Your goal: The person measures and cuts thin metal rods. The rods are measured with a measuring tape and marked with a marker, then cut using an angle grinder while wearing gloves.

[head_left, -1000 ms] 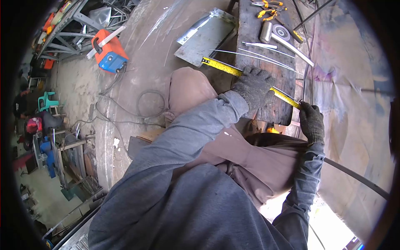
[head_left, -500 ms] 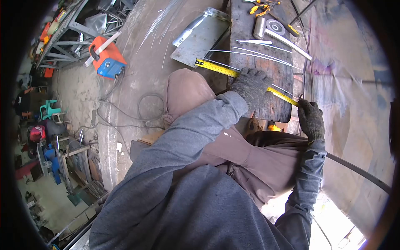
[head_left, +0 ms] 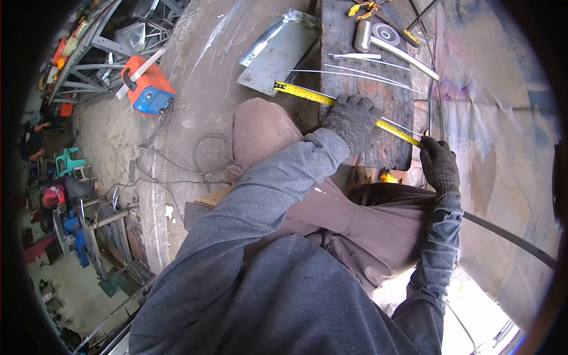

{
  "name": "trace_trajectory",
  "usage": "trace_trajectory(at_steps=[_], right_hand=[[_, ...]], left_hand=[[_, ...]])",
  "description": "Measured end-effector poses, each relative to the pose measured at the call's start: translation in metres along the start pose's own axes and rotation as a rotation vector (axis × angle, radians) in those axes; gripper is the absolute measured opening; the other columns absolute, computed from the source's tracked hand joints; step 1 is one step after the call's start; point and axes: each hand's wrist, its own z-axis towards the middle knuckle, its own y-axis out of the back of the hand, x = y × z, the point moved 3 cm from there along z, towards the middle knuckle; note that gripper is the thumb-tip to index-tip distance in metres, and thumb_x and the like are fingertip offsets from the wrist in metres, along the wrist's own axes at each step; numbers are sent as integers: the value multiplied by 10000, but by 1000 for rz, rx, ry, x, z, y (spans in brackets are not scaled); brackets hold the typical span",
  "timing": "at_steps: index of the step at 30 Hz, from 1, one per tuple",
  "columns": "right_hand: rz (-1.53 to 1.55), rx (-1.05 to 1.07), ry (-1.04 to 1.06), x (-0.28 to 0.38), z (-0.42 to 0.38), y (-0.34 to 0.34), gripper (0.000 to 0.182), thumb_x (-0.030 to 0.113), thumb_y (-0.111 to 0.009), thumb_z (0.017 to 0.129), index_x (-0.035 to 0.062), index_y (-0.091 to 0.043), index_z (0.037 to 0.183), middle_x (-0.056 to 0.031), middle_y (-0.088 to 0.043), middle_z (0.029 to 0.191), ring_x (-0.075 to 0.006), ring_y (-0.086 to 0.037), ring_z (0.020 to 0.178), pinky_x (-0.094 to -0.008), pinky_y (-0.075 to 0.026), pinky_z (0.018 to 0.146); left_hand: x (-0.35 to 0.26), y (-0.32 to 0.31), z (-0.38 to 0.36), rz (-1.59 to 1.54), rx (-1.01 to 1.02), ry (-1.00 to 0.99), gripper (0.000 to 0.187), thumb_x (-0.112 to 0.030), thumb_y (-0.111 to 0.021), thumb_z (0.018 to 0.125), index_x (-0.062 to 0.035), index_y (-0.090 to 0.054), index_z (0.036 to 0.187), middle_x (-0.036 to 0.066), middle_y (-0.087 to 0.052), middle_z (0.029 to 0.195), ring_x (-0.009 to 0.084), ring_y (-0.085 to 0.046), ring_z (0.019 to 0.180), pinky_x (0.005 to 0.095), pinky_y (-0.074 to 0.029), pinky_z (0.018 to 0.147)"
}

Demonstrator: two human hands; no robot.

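Observation:
A yellow tape measure (head_left: 305, 93) stretches slantwise across the dark wooden board (head_left: 390, 155). My left hand (head_left: 353, 122), in a dark knit glove, is closed over the middle of its blade at the board. My right hand (head_left: 439, 165), gloved alike, grips the tape at its right end, beyond the board's edge; whether the case is inside that fist is hidden. Beside the blade runs a thin metal rod (head_left: 399, 126), partly covered by my left hand. Past the board's left side, the tape's free end lies over a bent sheet-metal tray (head_left: 260, 76).
Farther up the board are more thin rods (head_left: 367, 74), a hammer (head_left: 363, 36), a grinding disc (head_left: 386, 35) and orange-handled pliers (head_left: 364, 9). An orange-and-blue machine (head_left: 151, 89) stands on the floor at left, its cable (head_left: 157, 151) looping nearby. A metal rack (head_left: 97, 50) holds scrap.
The whole view has shifted slightly, so the board and tools appear a little farther left and up. Both hands keep the same hold on the tape measure.

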Motion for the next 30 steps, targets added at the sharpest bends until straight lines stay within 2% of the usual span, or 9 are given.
trace_trajectory(at_steps=[6,8,9,14,19,22,26,30], right_hand=[[-26,-7,3,5,-2,4,305,299,-576,956,170,-696,1204,-189,-684,1065,-408,-640,1017,-498,-501,906],[-25,-34,18,5,-3,3,304,292,-573,948,163,-696,1194,-194,-686,1056,-400,-643,1013,-495,-498,910],[-36,15,11,2,0,0,347,276,-589,946,164,-679,1262,-174,-666,1072,-408,-636,1001,-490,-487,915],[-54,-42,-24,-5,2,-9,302,305,-562,956,167,-671,1202,-174,-680,1008,-376,-640,1004,-489,-471,930],[77,-50,-184,-6,7,-4,394,307,-639,922,66,-601,1232,-210,-681,1185,-394,-655,1086,-481,-504,940],[68,-103,-187,-12,10,-7,393,317,-639,927,70,-604,1231,-204,-687,1164,-394,-654,1079,-480,-503,940],[23,-115,-160,-17,15,-9,369,317,-657,920,72,-634,1195,-192,-693,1146,-384,-658,1067,-462,-499,944],[113,-197,-175,-22,17,-12,322,307,-689,899,72,-667,1119,-177,-691,1092,-362,-656,1039,-464,-501,919]], left_hand=[[-3,-2,1,41,-46,1,380,-340,-657,874,-198,-655,1227,89,-606,1241,313,-562,1176,497,-420,1008],[-2,-2,5,84,26,44,364,-336,-651,878,-195,-654,1213,79,-606,1240,306,-562,1185,502,-420,1010],[-2,-3,5,68,29,18,364,-336,-651,878,-195,-654,1213,79,-606,1240,306,-562,1185,502,-420,1010],[-1,-5,10,106,35,52,280,-330,-601,929,-190,-673,1160,69,-626,1198,288,-580,1170,509,-429,1007],[3,-11,12,79,14,41,255,-308,-573,957,-170,-683,1141,89,-640,1166,308,-604,1126,493,-448,998],[3,-12,15,73,-41,11,255,-298,-576,957,-165,-685,1146,95,-646,1159,317,-606,1123,503,-456,988],[0,-7,17,139,23,56,251,-285,-571,964,-170,-686,1156,105,-648,1168,319,-606,1133,507,-460,991],[-3,1,26,165,116,82,248,-274,-568,961,-178,-685,1158,115,-646,1172,322,-611,1141,503,-460,1005]])
